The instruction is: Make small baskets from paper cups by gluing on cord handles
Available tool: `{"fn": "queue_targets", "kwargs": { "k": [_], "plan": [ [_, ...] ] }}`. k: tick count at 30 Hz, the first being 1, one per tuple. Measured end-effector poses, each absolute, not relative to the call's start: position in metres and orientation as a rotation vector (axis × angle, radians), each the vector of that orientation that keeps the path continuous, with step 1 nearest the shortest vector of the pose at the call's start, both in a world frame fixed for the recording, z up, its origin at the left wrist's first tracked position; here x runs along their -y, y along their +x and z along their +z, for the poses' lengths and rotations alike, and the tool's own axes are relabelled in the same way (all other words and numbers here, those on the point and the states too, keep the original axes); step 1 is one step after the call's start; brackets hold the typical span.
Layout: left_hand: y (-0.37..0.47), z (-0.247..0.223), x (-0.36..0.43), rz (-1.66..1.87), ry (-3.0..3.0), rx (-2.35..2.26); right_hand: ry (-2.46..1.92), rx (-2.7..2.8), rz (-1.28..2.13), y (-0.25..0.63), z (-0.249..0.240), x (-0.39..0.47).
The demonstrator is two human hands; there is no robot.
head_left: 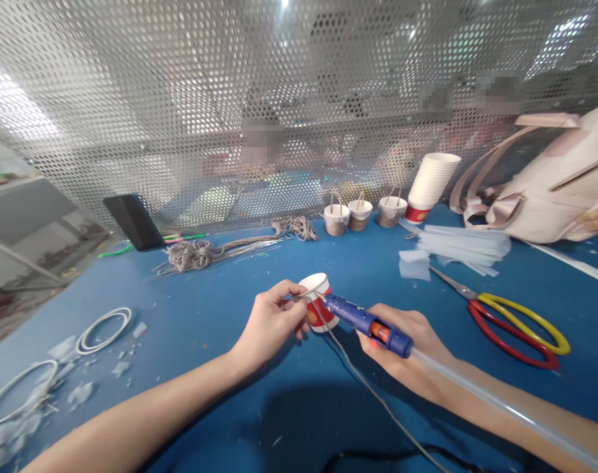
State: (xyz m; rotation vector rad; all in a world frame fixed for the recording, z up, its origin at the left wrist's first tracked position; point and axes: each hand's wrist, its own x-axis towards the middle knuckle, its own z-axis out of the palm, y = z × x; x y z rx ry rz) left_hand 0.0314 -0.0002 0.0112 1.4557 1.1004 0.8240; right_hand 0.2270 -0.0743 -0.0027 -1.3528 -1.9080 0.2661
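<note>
A small red-and-white paper cup [322,314] stands at the middle of the blue table, tilted slightly. My left hand [279,309] pinches a thin grey-beige cord [350,364] against the cup's rim, its fingers closed on cord and cup edge. From there the cord trails down toward the table's near edge. My right hand [407,338] is wrapped round a blue glue gun [360,318]. The nozzle points left and is at the cup's upper side, close to the cord. A long clear glue stick [500,401] sticks out of the gun's rear.
Scissors [505,322] with red and yellow handles lie right, beside white mesh strips [461,246]. Behind are small handled cups [337,220], a cup stack [432,184], a bag [559,177], cord bundles [193,255] and a phone [134,222]. White rings [103,330] and scraps lie left.
</note>
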Motion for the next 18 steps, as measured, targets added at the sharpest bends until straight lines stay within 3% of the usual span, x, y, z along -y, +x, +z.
{"fn": "queue_targets", "kwargs": {
  "k": [18],
  "plan": [
    [0.0288,0.0119,-0.0003,0.832,1.465,-1.077,-1.485,1.664,0.560,0.2302,0.0020,0.0694]
  ]
}}
